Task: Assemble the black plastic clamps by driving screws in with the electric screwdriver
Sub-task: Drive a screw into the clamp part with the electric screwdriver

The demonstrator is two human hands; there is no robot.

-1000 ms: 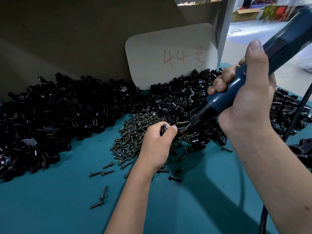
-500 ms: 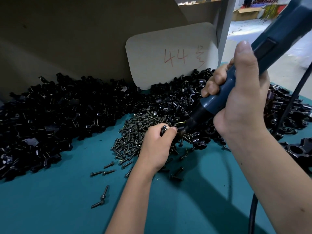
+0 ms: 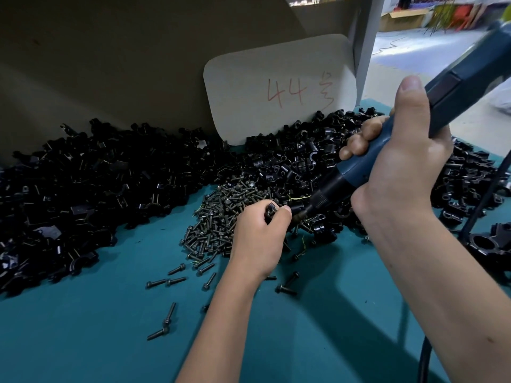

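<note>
My left hand [image 3: 258, 236] grips a small black plastic clamp [image 3: 271, 209] over the pile of dark screws [image 3: 221, 217] in the middle of the table. My right hand [image 3: 401, 161] grips the blue electric screwdriver [image 3: 448, 89], thumb along its top. The tool slants down to the left and its black tip [image 3: 304, 212] meets the clamp beside my left thumb. Most of the clamp is hidden inside my fingers.
Heaps of black clamp parts lie at the left [image 3: 83, 183], behind the screws [image 3: 304, 156] and at the right [image 3: 470, 183]. Loose screws [image 3: 166, 281] dot the teal table [image 3: 83, 341]. A cardboard sign [image 3: 279, 87] marked 44 leans on the back wall. The tool's cable [image 3: 481, 200] hangs at right.
My right hand and the screwdriver have shifted a little left and tilted steeper. My left hand has stayed in place on the clamp.
</note>
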